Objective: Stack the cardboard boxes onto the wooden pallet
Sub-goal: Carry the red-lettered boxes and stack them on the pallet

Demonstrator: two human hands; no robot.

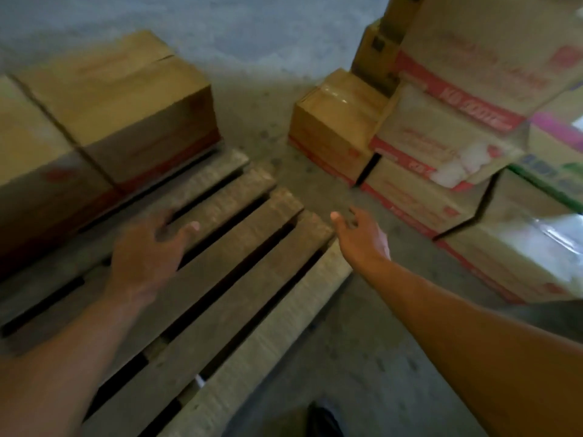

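Note:
A wooden pallet point(227, 263) with dark gaps between its slats fills the lower left. Two cardboard boxes stand on its far side: one point(126, 102) toward the middle, another point(34, 171) at the left edge. My left hand point(148, 250) hovers over the bare slats, fingers relaxed, holding nothing. My right hand point(362, 234) is stretched out beyond the pallet's right corner, fingers spread and empty, pointing toward a small taped box point(334, 121) on the floor. The picture is blurred by motion.
A tall, uneven stack of cardboard boxes point(467, 99) with red printed bands rises on the right, some dented. More boxes point(520, 241) sit low at the right edge. Grey concrete floor point(268, 58) lies between pallet and stack. A dark shoe point(325, 421) shows at the bottom.

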